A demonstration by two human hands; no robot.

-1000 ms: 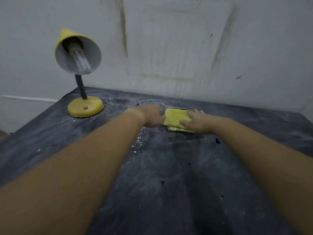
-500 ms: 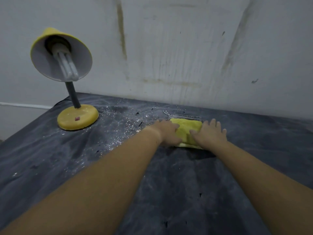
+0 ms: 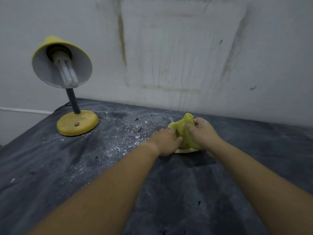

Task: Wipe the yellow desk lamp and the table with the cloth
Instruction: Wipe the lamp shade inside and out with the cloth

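- The cloth (image 3: 184,133), yellow and soft, sits near the desk's (image 3: 169,192) far edge, right of the middle. It is bunched into a peak pointing up toward the wall (image 3: 169,48), its hem flat on the desk.
- The left hand (image 3: 165,141) curls its fingers into the cloth's left side; the right hand (image 3: 203,133) pinches the raised fold.
- White powder specks (image 3: 122,138) dust the dark, smeared surface just left of the hands.
- The yellow desk lamp (image 3: 77,122) stands at the far left corner: round base, dark stem, cone shade tilted, opening toward the near edge.
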